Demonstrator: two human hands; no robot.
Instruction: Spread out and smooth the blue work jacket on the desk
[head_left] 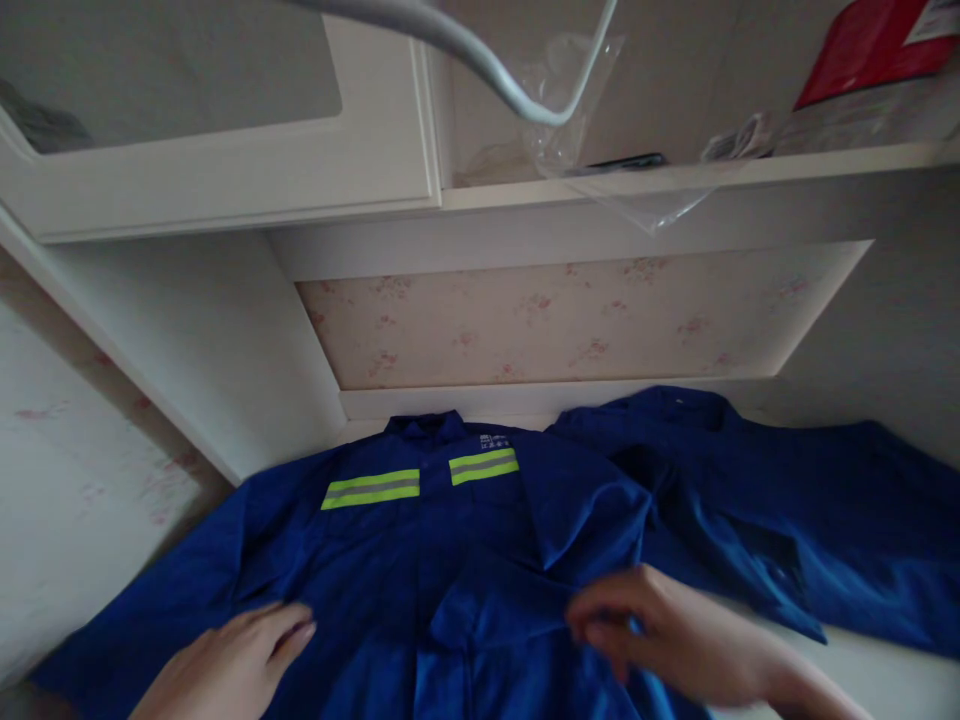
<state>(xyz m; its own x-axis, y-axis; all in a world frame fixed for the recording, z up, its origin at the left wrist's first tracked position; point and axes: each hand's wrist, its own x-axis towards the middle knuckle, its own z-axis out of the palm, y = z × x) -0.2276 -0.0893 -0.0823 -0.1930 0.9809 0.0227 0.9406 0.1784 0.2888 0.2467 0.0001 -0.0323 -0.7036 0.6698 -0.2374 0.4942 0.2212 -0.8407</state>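
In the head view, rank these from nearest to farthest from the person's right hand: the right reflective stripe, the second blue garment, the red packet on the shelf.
From the right hand:
1. Second blue garment, on the surface just to the hand's right.
2. Right reflective stripe, up on the jacket's chest, to its left.
3. Red packet, on the shelf at top right.

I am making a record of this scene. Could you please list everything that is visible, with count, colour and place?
Jacket: one, blue with yellow-grey reflective stripes, spread flat in the front centre.
Second garment: one, blue, lying to the right, behind the jacket's sleeve.
Cupboard: one, white, upper left.
Shelf: one, white, upper right.
Plastic bag: one, clear, on the shelf.
Red packet: one, top right on the shelf.
Left hand: flat on the jacket.
Right hand: fingers pinching the jacket's fabric.
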